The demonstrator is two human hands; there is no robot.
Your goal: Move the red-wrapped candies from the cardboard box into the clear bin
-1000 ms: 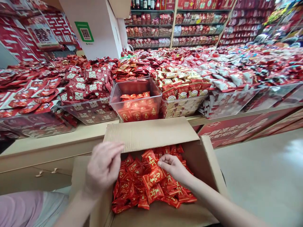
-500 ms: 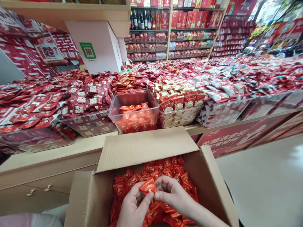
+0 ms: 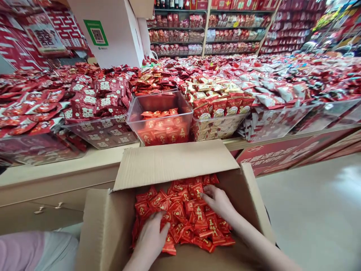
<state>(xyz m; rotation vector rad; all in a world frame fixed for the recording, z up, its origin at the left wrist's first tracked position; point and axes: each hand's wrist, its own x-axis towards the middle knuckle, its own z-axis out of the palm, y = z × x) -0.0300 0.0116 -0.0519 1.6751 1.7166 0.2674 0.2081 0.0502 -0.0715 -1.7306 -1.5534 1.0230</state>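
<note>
A cardboard box [image 3: 258, 210] stands with its flaps folded out and holds a heap of small red candy packets [image 3: 183, 216] with gold lettering. Over the left of the heap, my left hand [image 3: 152, 235] lies on the packets, its thumb apart and its fingertips partly hidden. My right hand [image 3: 220, 203] reaches in from the right, touching packets near the heap's back right with fingers and thumb apart. Neither hand visibly grips a packet. Just beyond the far flap [image 3: 175, 165], a clear plastic bin [image 3: 160, 120] holds similar red packets in its lower part.
Other clear bins line the counter, including one of durian packets [image 3: 220, 107] and one of dark red packets [image 3: 98, 101]. A white pillar with a QR sign [image 3: 96, 33] rises behind them. Drawers [image 3: 42, 214] are below left, with pale floor [image 3: 313, 210] to the right.
The single red packet held between both hands is no longer held up. My hands have parted, left hand leftward and right hand up and rightward, onto the heap. The view has tilted down.
</note>
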